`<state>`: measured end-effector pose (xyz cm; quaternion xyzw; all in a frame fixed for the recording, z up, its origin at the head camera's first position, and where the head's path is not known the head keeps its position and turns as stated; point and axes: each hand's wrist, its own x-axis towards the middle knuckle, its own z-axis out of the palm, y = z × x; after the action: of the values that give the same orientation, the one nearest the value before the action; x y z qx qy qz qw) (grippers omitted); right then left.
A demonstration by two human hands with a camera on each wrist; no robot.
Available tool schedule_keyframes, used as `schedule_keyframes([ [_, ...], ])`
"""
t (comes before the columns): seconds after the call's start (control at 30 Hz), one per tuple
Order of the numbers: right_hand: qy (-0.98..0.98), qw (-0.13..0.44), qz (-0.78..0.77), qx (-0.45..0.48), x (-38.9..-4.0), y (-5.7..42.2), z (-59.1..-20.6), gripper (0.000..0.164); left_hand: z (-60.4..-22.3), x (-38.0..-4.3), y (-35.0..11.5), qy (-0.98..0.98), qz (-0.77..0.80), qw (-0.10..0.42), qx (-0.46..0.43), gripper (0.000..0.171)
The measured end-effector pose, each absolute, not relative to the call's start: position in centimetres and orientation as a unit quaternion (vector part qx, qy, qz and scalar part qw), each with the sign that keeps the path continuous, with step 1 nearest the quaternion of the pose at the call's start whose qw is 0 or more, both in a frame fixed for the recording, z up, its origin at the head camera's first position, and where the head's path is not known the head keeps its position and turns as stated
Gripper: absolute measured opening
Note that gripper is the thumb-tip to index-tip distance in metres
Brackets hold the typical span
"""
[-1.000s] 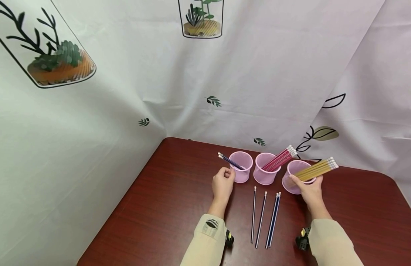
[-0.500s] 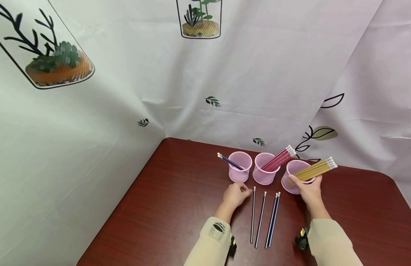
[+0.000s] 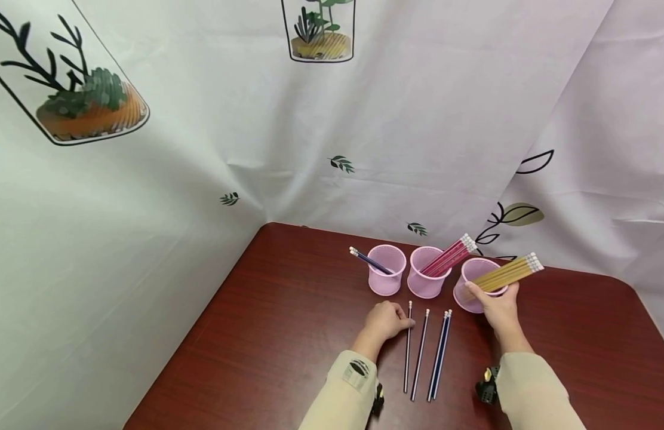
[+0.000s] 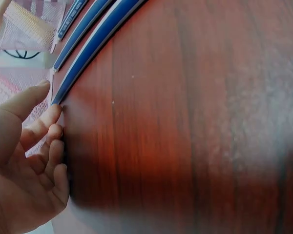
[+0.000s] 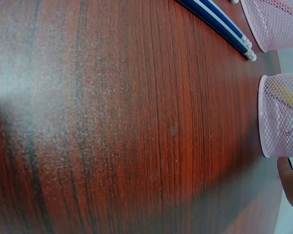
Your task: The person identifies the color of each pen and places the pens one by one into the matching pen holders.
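Note:
My left hand is low over the table, its thumb and index finger at the upper part of the leftmost blue pencil. In the left wrist view, the thumb and index finger stand apart around the end of a blue pencil, the index fingertip against it. My right hand holds the right pink mesh pencil cup, thumb at its front rim and fingers along its right side. Yellow pencils lean out of that cup, erasers up. The right wrist view shows only part of this hand at the edge.
Several more blue pencils lie side by side between the hands. The left pink mesh cup has two blue pencils leaning left. The middle cup has red-pink pencils. A patterned cloth hangs behind the table.
My left hand has moved from beside the left cup down and right to the leftmost blue pencil on the table. The right hand stays on its cup.

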<state>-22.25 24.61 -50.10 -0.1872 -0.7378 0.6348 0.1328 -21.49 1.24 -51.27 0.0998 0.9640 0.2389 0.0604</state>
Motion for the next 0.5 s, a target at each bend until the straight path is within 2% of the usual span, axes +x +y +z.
schedule_keyframes([
  [0.2, -0.739, 0.143, 0.633, -0.18, -22.3, 24.7, -50.4, 0.088, -51.1, -20.8, 2.2, 0.987, 0.114, 0.05, 0.106, 0.041],
  [0.5, -0.746, 0.155, 0.627, -0.162, -23.6, 26.3, -53.3, 0.09, -51.1, -20.6, 2.4, 0.989, 0.101, 0.032, 0.106, 0.038],
])
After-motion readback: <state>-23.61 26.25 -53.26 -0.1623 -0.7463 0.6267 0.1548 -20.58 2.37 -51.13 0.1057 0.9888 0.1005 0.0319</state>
